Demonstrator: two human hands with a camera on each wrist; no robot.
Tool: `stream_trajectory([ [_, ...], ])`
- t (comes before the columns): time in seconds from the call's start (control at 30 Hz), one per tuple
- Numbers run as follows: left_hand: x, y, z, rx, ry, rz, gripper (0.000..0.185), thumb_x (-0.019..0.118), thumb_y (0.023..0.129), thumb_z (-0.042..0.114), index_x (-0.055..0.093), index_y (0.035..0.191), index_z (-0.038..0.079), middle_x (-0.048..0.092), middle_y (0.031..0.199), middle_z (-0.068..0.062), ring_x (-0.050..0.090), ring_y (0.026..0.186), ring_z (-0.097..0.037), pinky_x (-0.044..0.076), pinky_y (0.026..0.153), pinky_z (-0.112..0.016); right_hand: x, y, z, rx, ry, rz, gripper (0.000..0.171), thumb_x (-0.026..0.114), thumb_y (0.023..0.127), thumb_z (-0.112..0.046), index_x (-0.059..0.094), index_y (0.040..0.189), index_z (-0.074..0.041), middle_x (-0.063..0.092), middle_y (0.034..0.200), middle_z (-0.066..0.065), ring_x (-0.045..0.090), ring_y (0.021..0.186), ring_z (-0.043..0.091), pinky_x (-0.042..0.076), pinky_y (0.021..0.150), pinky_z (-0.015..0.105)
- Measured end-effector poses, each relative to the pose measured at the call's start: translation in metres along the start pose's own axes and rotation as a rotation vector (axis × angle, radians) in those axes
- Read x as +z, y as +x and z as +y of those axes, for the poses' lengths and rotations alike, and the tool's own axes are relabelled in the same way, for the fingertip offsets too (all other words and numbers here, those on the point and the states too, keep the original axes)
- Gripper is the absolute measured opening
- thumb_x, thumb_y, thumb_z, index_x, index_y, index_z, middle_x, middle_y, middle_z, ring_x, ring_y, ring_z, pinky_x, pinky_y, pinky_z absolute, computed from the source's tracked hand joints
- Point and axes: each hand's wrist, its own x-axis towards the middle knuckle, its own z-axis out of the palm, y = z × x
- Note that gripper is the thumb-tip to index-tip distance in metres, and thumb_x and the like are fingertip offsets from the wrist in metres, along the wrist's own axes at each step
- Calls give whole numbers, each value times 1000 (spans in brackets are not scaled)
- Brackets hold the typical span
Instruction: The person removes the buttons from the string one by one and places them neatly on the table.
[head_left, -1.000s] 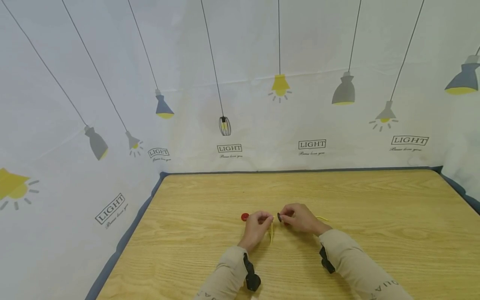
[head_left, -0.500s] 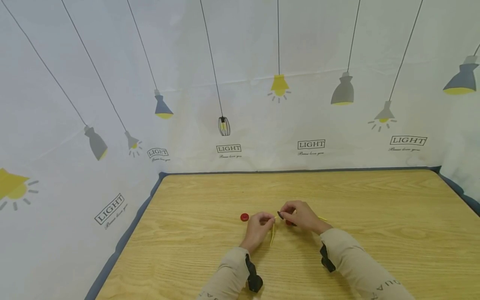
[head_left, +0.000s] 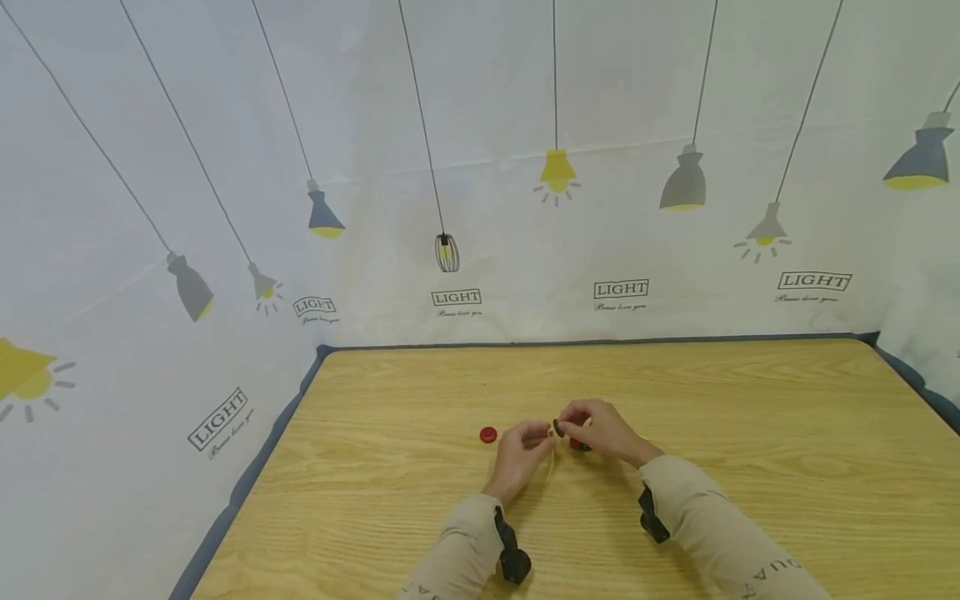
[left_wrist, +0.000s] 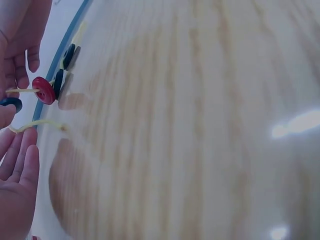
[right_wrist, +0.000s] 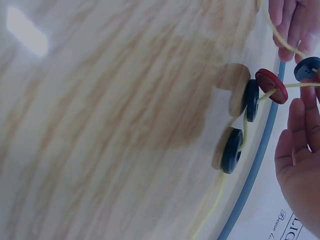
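Observation:
My right hand (head_left: 603, 433) pinches a dark button (head_left: 558, 428) by its edge, just right of the left fingertips. From that button a yellow string (right_wrist: 299, 85) runs through a red button (right_wrist: 271, 86) and two more dark buttons, one of them a dark button (right_wrist: 232, 151) lower down. These threaded buttons hang or lean close over the table below the right hand. My left hand (head_left: 517, 458) holds the string near its end at the dark button, and a loose tail drops past its fingers. In the wrist views the pinching fingertips are partly out of frame.
A separate red button (head_left: 488, 435) lies on the wooden table (head_left: 390, 500), left of the left hand. Behind the table's far edge stands a white cloth backdrop (head_left: 525, 250) printed with lamps, and it also closes off the sides.
The left hand has shifted slightly right, its fingertips now right by the dark button. The button has turned a little in the right fingers. The threaded red button has come into sight below the right hand.

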Motion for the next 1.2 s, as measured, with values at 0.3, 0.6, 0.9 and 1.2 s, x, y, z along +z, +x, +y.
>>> stream_trajectory([
  [0.3,5,7,-9,21,7,-13,29,64,82,14,59,107,-1,60,103,-11,58,94,-23,47,78,-28,0,2,2,-19,-5,-2,7,58,86,-11,63,85,-6,58,75,-1,53,71,16,43,60,28],
  [0.6,2,-3,18,24,-33,-25,31,61,83,6,54,110,-9,56,108,-21,51,103,-37,42,86,-43,1,3,2,-12,-10,-2,7,58,86,-12,63,86,-8,59,77,-1,53,72,15,44,62,29],
  [0.9,2,-4,23,55,-47,-5,29,61,83,5,55,107,-10,58,105,-22,54,98,-35,44,83,-39,2,4,2,-4,-26,-5,5,58,85,-10,63,85,-8,58,77,-2,53,72,15,44,62,29],
  [1.2,3,3,10,56,-64,2,31,63,82,7,56,107,-9,60,102,-20,57,94,-31,46,80,-33,2,3,3,-5,-27,-3,6,58,85,-11,63,85,-8,59,77,-2,53,71,14,45,62,28],
])
